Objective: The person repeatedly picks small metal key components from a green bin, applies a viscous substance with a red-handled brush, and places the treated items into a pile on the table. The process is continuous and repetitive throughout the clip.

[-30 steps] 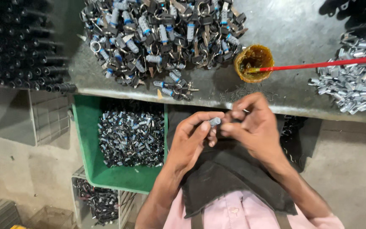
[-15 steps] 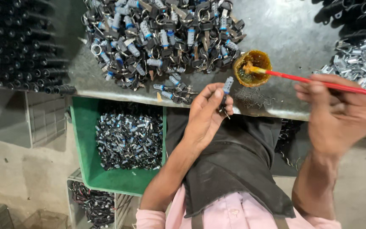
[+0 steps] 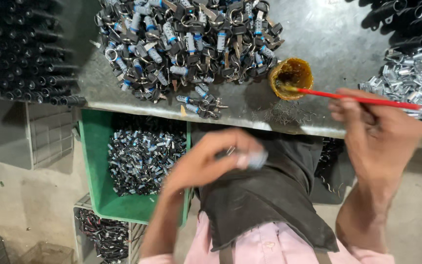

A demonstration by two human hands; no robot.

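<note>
**A:** Where's the part?

**B:** I see a small silver cylinder (image 3: 256, 159) pinched in the left hand (image 3: 211, 164) fingertips — motion-blurred, just below the bench edge (image 3: 250, 121), over the dark apron (image 3: 264, 195).

**A:** Right hand?

**B:** Right hand (image 3: 379, 134) fingers closed on a red brush handle (image 3: 362, 99). Its tip sits in the small amber grease cup (image 3: 291, 77), which stands on the bench near its front edge.

**A:** Around it?

**B:** On the bench behind the cup — a big heap of lock cylinders with keys (image 3: 181, 39). Right of the cup, a pile of bright metal clips (image 3: 413, 83). Under the bench edge, to the left, a green bin (image 3: 94, 171) full of silver parts; black tubes (image 3: 20, 54) stacked off the bench's left end.
</note>
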